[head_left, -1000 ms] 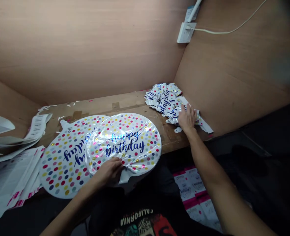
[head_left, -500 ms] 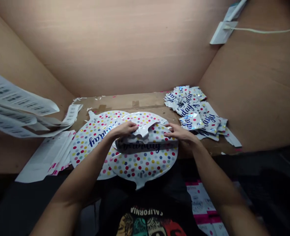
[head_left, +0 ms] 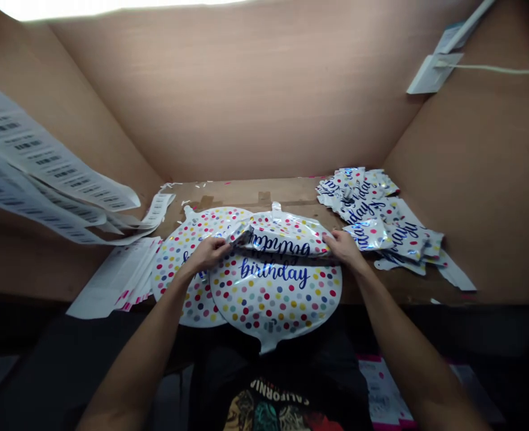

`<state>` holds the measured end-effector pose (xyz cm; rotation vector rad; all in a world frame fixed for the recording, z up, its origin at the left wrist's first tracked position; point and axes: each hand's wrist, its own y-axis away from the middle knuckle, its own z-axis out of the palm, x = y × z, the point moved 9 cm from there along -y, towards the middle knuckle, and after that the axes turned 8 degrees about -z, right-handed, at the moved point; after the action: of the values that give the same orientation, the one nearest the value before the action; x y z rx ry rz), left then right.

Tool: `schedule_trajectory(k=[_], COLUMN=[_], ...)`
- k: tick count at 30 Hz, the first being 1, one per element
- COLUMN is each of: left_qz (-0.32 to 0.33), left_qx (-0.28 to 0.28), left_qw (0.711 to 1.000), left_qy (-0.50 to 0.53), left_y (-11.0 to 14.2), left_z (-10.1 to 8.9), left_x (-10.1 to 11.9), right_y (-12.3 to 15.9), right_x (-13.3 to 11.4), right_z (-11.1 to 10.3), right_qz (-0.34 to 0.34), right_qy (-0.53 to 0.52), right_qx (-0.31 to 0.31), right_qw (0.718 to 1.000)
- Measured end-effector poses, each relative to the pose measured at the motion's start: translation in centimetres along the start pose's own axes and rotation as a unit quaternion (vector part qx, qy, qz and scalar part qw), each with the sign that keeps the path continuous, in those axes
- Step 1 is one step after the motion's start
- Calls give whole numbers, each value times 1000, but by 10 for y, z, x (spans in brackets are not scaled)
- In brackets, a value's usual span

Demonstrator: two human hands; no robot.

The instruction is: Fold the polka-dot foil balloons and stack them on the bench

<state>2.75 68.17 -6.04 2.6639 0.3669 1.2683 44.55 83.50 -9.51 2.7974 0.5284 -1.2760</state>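
A round foil balloon point(head_left: 273, 302) with coloured polka dots and blue "birthday" lettering lies on the wooden worktop point(head_left: 246, 194). Its upper part is folded down over itself, and its neck points towards me. My left hand point(head_left: 206, 254) grips the left end of the fold, and my right hand point(head_left: 345, 248) holds the right end. A second dotted foil balloon point(head_left: 177, 263) lies partly beneath the first, on the left. Nearest my right hand, a pile of flattened printed foil balloons point(head_left: 372, 212) lies to the right.
Strips of barcode labels point(head_left: 44, 161) hang at the left, above a stack of white printed sheets point(head_left: 116, 278). Paper scraps dot the worktop. Wooden panels surround it, with a wall socket point(head_left: 432, 72) and cable at upper right. Printed cards point(head_left: 381, 389) lie below right.
My right hand has moved from the foil pile to the balloon. Both hands now hold its folded top edge. The balloon has been turned and folded, and the view has shifted.
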Motion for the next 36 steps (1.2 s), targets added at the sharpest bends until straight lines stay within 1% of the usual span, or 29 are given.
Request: schedule_trajectory(k=[2, 3, 4, 5, 6, 7, 8, 10, 11, 12, 13, 14, 15, 16, 17, 19, 22, 24, 26, 27, 29, 31, 33, 36], left_qz=[18, 20, 14, -2, -25, -49, -72, -100, -93, -68, -28, 18, 58, 80, 79, 41, 4, -8, -28, -37, -37, -16, -8, -28], left_qx=[64, 91, 111, 126, 134, 139, 142, 158, 181, 204, 220, 224, 216, 198, 178, 162, 160, 146, 133, 134, 145, 137, 82, -38], left_qw=[997, 995, 994, 991, 984, 974, 963, 946, 940, 933, 928, 924, 923, 925, 929, 934, 935, 937, 939, 939, 939, 944, 951, 952], left_qy=[31, 27, -3, -53, -112, -170, -217, -265, -275, -288, -300, -308, -313, -316, -316, -316, -315, -316, -316, -315, -310, -301, -296, -304], left_y=[7, 9, 9, 8, 6, 3, 1, -3, -4, -5, -6, -8, -10, -15, -21, -33, -46, -50, -52, -52, -52, -54, -59, -63], left_z=[-5, -7, -9, -10, -11, -11, -11, -9, -7, -2, 7, 19, 33, 46, 58, 69, 70, 68, 66, 64, 64, 74, 95, 131], left_x=[-8, -12, -16, -20, -25, -29, -32, -30, -22, -10, 4, 18, 30, 36, 37, 28, 14, 7, 6, 10, 27, 52, 75, 92], right_y=[20, 30, 37, 42, 44, 43, 41, 34, 30, 26, 24, 23, 22, 23, 24, 30, 49, 70, 96, 110, 134, 153, 164, 168], right_x=[13, 17, 20, 20, 19, 17, 13, 3, -2, -8, -13, -18, -23, -28, -30, -29, -14, 2, 20, 28, 40, 46, 46, 46], right_z=[9, 14, 16, 16, 13, 10, 8, 12, 16, 20, 24, 29, 33, 36, 38, 34, 8, -14, -34, -42, -53, -57, -57, -52], right_qz=[29, 37, 40, 38, 35, 36, 44, 68, 82, 92, 96, 94, 84, 69, 53, 35, 35, 40, 53, 58, 57, 46, 40, 39], right_qy=[-90, -127, -140, -119, -67, 8, 91, 228, 271, 301, 322, 337, 349, 358, 366, 381, 401, 417, 434, 441, 449, 449, 443, 424], right_qx=[-40, -61, -69, -63, -43, -19, -2, -6, -17, -26, -33, -38, -43, -48, -53, -53, -29, -16, -7, -2, 5, 13, 28, 42], right_qw=[995, 989, 987, 990, 996, 999, 995, 971, 959, 949, 941, 936, 933, 930, 928, 922, 915, 908, 899, 895, 892, 892, 895, 904])
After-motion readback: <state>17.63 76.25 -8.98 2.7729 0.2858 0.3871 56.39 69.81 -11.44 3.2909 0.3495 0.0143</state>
